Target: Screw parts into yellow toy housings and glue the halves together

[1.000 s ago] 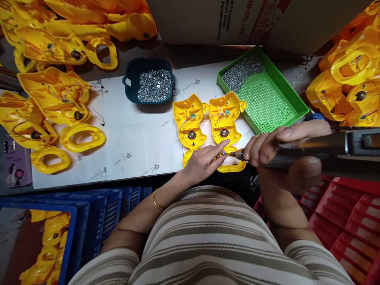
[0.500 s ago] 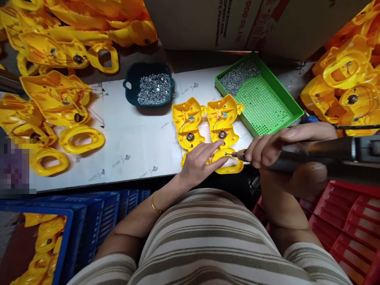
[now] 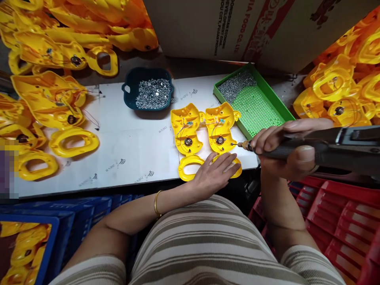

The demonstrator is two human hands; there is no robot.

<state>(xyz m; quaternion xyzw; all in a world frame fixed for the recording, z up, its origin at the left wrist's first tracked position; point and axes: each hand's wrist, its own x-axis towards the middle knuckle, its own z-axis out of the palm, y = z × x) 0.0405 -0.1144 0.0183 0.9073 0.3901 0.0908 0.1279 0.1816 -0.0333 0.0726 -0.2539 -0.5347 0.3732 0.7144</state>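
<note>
My right hand (image 3: 297, 163) is wrapped around a black electric screwdriver (image 3: 335, 148). The driver lies sideways, its thin bit at the lower right edge of a yellow plastic shell half (image 3: 215, 130); whether a screw sits there is too small to tell. My left hand (image 3: 214, 174) lies flat with fingers stretched out over the yellow ring handle (image 3: 238, 168) below that shell, hiding much of the ring. Beside it on the left is a matching shell half (image 3: 185, 132) with its own ring handle (image 3: 184, 174). Both shells hold a round speaker, wires and a small circuit board.
A dark teal bin of screws (image 3: 127, 99) stands behind on the white board (image 3: 133, 138). At right is a green perforated tray (image 3: 267, 114) with screws. Yellow shells pile at left (image 3: 47, 95) and right (image 3: 332, 83). A large carton (image 3: 190, 31) stands at the back.
The driver bit has moved from the ring handle up to the shell's lower right edge. My left hand has moved right and flattened over the ring. The view has shifted slightly.
</note>
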